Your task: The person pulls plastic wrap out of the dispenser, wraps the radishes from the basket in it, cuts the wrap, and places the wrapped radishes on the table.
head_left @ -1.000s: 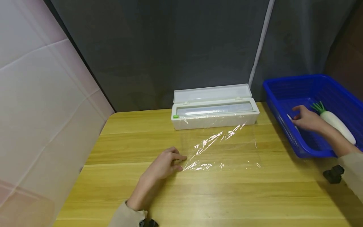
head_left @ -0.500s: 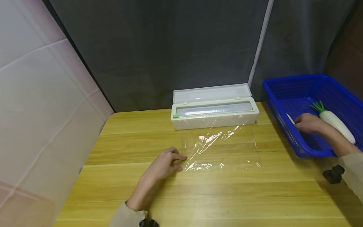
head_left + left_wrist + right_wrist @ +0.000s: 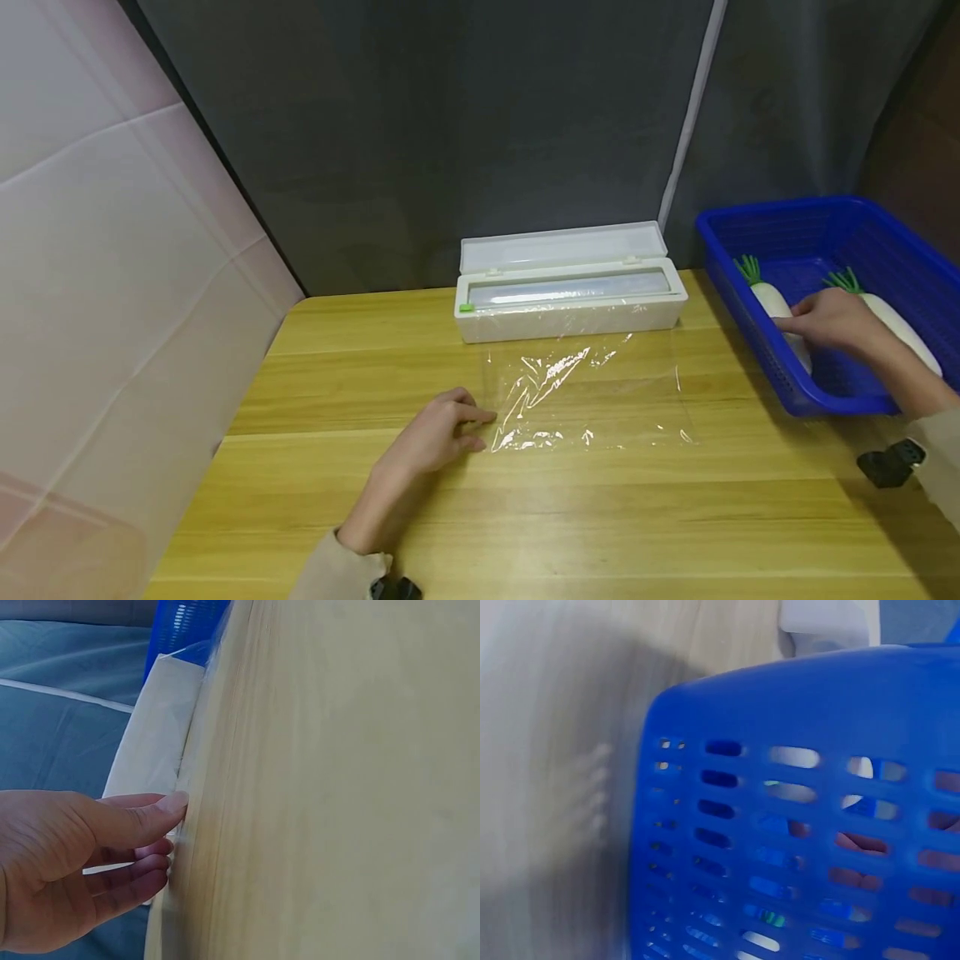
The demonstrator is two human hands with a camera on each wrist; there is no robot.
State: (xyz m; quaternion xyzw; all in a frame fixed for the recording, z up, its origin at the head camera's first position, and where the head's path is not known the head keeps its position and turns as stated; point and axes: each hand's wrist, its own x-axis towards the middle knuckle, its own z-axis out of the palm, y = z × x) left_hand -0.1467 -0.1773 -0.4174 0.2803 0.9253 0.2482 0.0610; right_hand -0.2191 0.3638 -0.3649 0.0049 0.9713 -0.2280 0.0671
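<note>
My left hand (image 3: 435, 433) lies at the left edge of a sheet of cling film (image 3: 585, 392) on the wooden table. Its index finger and thumb stand apart, touching near the film's front left corner. The film runs out of a white cling film box (image 3: 570, 321) with a raised lid. My right hand (image 3: 828, 321) reaches into a blue basket (image 3: 832, 406) and grips a white radish (image 3: 771, 300) with green stalks, by the left wall. A second white radish (image 3: 896, 321) lies farther right. In the right wrist view the basket wall (image 3: 795, 697) mostly hides the right hand.
A green slider (image 3: 467, 307) sits at the left end of the cling film box. Behind the table (image 3: 525, 533) hangs a dark grey curtain (image 3: 412, 150). A pale panel (image 3: 127, 292) stands along the left side.
The radish at the basket's left wall has come up into view, stalks showing, with my right hand on it. My left hand has stayed at the film.
</note>
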